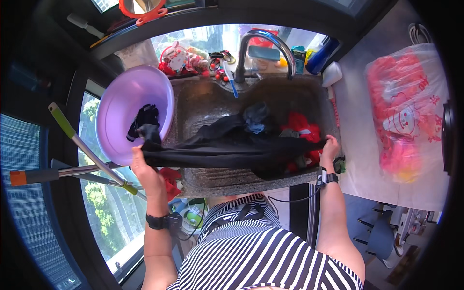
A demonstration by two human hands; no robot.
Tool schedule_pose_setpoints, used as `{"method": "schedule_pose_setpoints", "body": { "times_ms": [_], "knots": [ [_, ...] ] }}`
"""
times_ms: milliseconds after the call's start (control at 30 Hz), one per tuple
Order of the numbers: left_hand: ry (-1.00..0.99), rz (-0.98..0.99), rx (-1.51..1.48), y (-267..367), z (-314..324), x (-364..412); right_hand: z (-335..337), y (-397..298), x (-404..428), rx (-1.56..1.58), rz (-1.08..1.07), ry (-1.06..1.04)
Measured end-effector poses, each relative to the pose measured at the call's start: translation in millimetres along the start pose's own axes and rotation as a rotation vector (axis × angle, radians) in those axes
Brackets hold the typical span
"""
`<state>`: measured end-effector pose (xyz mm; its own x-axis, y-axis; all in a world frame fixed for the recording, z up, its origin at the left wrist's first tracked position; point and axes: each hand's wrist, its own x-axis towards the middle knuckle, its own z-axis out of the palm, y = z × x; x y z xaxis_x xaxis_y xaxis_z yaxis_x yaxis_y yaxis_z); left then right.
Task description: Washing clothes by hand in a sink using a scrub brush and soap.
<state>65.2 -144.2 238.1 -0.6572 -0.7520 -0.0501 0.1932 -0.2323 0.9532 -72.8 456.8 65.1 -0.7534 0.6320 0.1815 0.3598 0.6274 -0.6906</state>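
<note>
A long black garment (224, 154) is stretched across the stone sink (250, 188), with part of it sagging into the basin. My left hand (146, 168) grips one end near the sink's left edge, beside the purple basin (108, 123). At the sink's right edge my right hand (330, 148) holds the other end. Behind the stretched cloth lie a grey-blue cloth (256, 115) and a red cloth (301, 123), both partly covered. Inside the purple basin is another dark cloth (145, 117); whether it joins the held garment I cannot tell.
A chrome faucet (268, 34) arches over the sink's back. A blue-and-white brush (231, 81) lies beside its base. Long handles (90, 150) cross at the left, near a red cloth (170, 181). Plastic-wrapped red items (402, 112) lie on the right counter (357, 145).
</note>
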Motion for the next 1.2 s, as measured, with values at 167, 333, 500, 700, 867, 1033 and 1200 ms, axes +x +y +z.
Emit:
{"method": "schedule_pose_setpoints", "body": {
  "times_ms": [167,333,500,700,867,1033,1200],
  "knots": [
    [-0.601,-0.093,0.293,-20,42,-60,27,-34,-33,-0.01,-0.199,-0.552],
    [-0.742,-0.067,0.313,-56,83,-96,18,-224,-144,0.785,0.379,-1.738],
    [-0.801,0.017,0.343,-90,89,-76,31,-217,-164,0.736,0.318,-1.635],
    [-0.754,0.287,0.814,-161,44,-27,-5,-234,-150,0.994,0.502,-1.629],
    [-0.91,0.151,1.215,-179,42,-21,-17,-220,-137,0.871,0.412,-1.63],
    [-0.637,0.251,0.822,-160,28,5,-21,-205,-103,1.011,0.339,-1.225],
    [-0.633,-0.051,0.537,-109,51,14,-17,-173,-63,1.25,0.652,-0.825]
  ]
}}
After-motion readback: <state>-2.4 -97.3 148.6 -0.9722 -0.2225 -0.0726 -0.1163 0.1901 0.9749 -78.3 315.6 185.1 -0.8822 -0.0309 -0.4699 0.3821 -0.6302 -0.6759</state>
